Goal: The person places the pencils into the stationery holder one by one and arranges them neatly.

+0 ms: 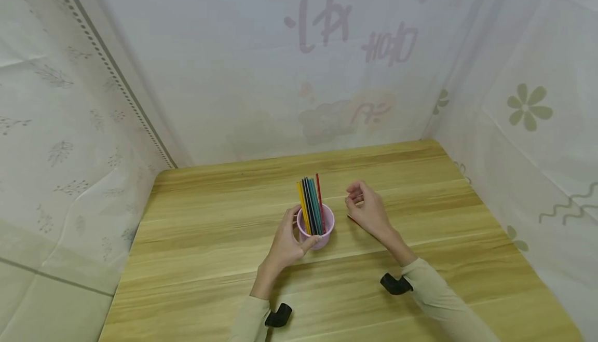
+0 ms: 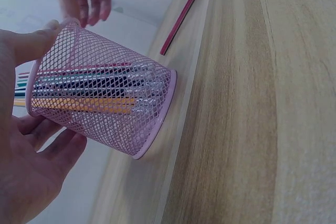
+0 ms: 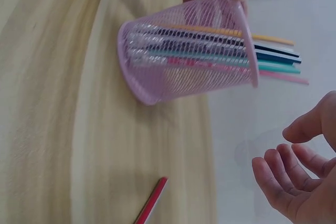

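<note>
A pink mesh pen cup (image 2: 100,85) stands upright on the table, holding several slim pencils (image 1: 310,204) in yellow, black, teal and red. My left hand (image 1: 287,241) grips the cup at its rim, thumb on the near side and fingers around the far left. To the right of the cup, my right hand (image 1: 369,212) hovers over the table with loosely bent fingers and nothing between them. Below it a red pencil (image 2: 184,15) lies on the wood; in the head view the hand covers most of it, while the right wrist view shows one end.
The wood-grain table (image 1: 210,238) reaches back to a white printed curtain (image 1: 233,72), with more patterned cloth hanging at both sides. Black wrist mounts (image 1: 396,284) sit at the sleeve cuffs.
</note>
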`<state>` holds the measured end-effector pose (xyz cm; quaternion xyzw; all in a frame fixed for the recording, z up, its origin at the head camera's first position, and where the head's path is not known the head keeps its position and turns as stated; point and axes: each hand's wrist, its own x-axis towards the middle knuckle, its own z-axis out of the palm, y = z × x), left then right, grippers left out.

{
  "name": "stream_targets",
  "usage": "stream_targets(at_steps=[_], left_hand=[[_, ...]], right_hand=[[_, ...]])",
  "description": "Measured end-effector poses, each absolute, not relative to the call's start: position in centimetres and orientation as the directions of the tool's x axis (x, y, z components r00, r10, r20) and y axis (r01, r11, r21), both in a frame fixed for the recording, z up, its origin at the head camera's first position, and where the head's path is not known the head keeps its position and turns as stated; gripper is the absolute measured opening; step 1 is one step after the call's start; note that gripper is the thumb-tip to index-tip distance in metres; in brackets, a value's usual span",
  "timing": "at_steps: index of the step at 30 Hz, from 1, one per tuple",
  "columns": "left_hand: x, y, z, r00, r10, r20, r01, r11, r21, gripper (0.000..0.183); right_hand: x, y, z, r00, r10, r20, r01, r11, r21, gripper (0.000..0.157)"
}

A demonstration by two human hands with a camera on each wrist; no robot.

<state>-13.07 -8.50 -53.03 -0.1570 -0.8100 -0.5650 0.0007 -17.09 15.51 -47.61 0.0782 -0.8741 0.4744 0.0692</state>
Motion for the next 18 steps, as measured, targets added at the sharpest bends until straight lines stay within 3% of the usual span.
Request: stream_targets(at_steps=[8, 18], left_hand=[[-13.0, -8.5, -53.0, -0.949, 0.252, 0.188, 0.262, 0.305, 0.916, 0.088], [-13.0, -8.5, -52.9, -0.951, 0.252, 0.179, 0.254, 0.306, 0.918, 0.089]], right_hand=[[-16.7, 17.1, -49.2, -0.992, -0.027, 0.123, -0.117, 0.565, -0.817, 0.022], [-16.0, 18.8, -51.8, -0.994, -0.060, 0.095, -0.111, 0.630, -0.768, 0.025]])
